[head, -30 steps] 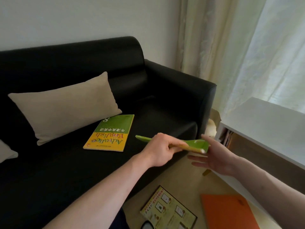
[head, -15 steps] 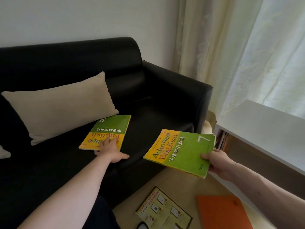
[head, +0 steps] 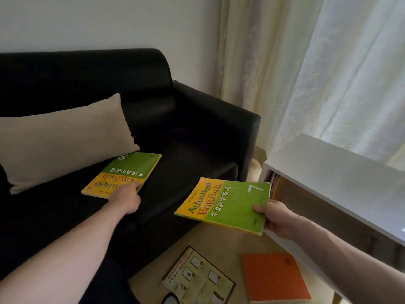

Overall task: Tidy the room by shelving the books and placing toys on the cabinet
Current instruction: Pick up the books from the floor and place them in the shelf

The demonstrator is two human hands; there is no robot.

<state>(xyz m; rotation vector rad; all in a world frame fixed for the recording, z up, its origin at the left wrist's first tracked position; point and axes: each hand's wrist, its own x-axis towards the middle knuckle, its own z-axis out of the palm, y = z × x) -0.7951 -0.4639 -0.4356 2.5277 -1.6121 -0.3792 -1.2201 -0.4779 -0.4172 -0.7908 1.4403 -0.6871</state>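
My right hand grips a green and yellow English textbook marked 7 by its right edge, thumb on the cover, level in the air between the sofa and the cabinet. A second green and yellow textbook lies flat on the black sofa seat, partly tucked under a pillow. My left hand rests on that book's near right corner, fingers stretched onto the cover. The white cabinet stands at the right, with book spines in its open shelf.
A beige pillow leans on the sofa back. On the floor below lie an orange book and an illustrated booklet. Sheer curtains hang behind the cabinet. The sofa armrest sits between seat and cabinet.
The book marked 7 passed from my left hand to my right hand. My left hand then reached to the book on the sofa and slid to its near right corner.
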